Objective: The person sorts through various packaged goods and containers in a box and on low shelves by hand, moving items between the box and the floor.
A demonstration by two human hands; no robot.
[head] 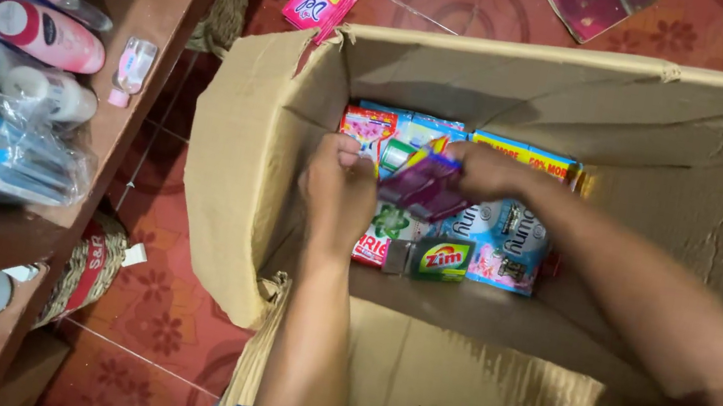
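Reaching into the open brown cardboard box (536,95), I hold a strip of purple foil sachets (428,185) between both hands: left hand (339,191) closed on its near end, right hand (482,170) pinching the far end, lifted just above colourful sachet packs (496,245) lining the bottom.

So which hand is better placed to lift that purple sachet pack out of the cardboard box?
Probably the right hand: its fingers already grip the purple sachet pack inside the cardboard box. The left hand sits beside it.
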